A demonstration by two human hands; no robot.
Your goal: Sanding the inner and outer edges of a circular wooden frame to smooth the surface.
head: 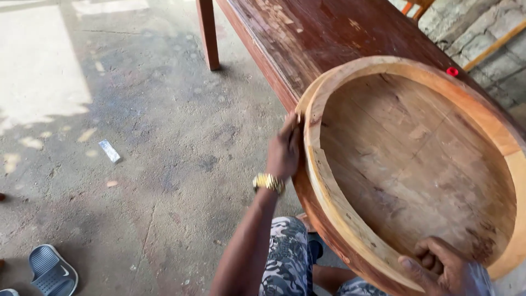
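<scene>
A large round wooden tray (pixel 416 164), pale-rimmed and rough-grained inside, is lying on a reddish, worn wooden table (pixel 307 33). The left hand (pixel 284 151) is pressing flat against its outer rim, while the right hand (pixel 444 268) is curling its fingers over the near edge, above a dusty concrete floor (pixel 137 137).

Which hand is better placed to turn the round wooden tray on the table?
Probably the left hand: it lies flat on the outer rim of the round wooden tray, free to push. The right hand has its grip hooked over the near rim, steadying it.
</scene>
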